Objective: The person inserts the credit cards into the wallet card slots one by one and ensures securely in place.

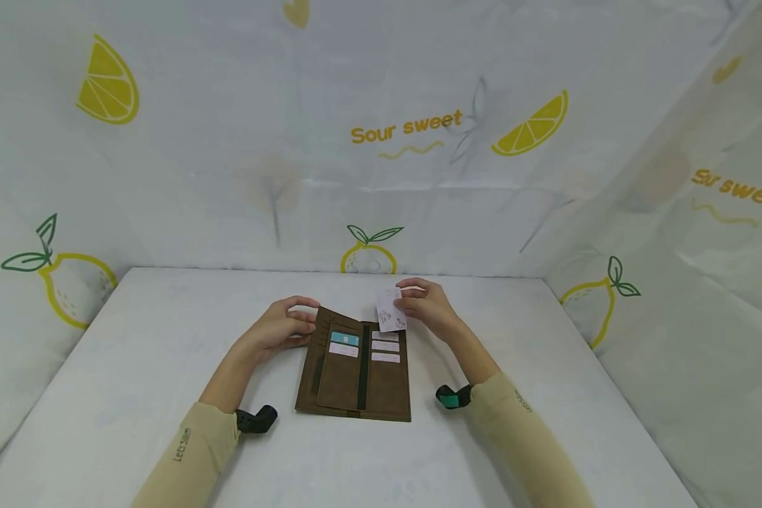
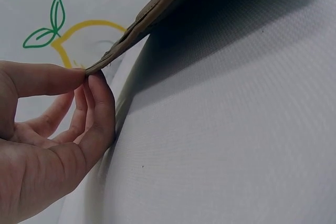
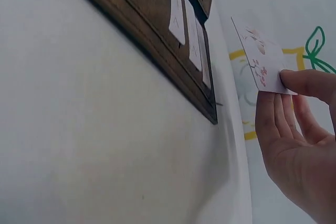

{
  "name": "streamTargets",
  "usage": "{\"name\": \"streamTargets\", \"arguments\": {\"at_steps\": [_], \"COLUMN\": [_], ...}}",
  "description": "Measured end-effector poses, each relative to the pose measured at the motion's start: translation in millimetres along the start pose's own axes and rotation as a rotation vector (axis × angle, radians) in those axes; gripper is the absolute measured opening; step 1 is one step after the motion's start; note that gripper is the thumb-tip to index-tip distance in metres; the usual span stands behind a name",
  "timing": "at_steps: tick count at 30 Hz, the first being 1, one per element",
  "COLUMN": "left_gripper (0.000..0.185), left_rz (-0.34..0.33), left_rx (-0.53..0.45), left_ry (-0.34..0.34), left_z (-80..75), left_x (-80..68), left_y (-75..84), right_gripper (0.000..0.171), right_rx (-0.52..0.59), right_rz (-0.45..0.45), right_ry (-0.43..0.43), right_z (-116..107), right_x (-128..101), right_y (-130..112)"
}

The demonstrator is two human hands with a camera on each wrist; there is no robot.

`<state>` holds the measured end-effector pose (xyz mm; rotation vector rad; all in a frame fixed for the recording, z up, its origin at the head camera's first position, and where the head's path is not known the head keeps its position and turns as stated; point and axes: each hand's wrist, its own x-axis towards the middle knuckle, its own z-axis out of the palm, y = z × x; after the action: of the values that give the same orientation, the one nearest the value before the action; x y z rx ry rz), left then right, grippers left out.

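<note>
An opened brown wallet (image 1: 384, 391) lies on the white table, its left side tilted up. My left hand (image 1: 281, 328) pinches the upper left corner of that side between thumb and finger; the left wrist view shows the raised wallet edge (image 2: 142, 22) from below. My right hand (image 1: 427, 305) holds a pale card (image 1: 390, 310) with a pink flower print just above the wallet's upper right corner. In the right wrist view the card (image 3: 262, 61) is pinched by thumb and fingers, apart from the wallet. Several white cards (image 1: 385, 358) and a blue card (image 1: 344, 339) sit in the slots.
The white table (image 1: 197, 317) runs back to a white cloth backdrop (image 1: 228, 141) with lemon prints. Black wrist straps or mounts (image 1: 257, 420) show at both cuffs. The right side is bounded by another hanging cloth (image 1: 692, 247).
</note>
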<state>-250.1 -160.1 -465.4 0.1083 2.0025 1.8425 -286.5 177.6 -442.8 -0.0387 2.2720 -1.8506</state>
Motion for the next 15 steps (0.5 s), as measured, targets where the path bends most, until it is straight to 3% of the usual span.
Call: {"name": "streamTargets", "arguments": {"at_steps": [15], "left_gripper": [0.051], "left_rz": [0.007], "left_rx": [-0.011], "left_ry": [-0.007], "left_z": [-1.5], "left_x": [3.4], "left_y": [-2.0], "right_gripper": [0.038], "right_rx": [0.139], "right_rz": [0.005], "right_ry": [-0.043], "right_z": [35.9], "right_x": [10.5], "right_y": [0.2]}}
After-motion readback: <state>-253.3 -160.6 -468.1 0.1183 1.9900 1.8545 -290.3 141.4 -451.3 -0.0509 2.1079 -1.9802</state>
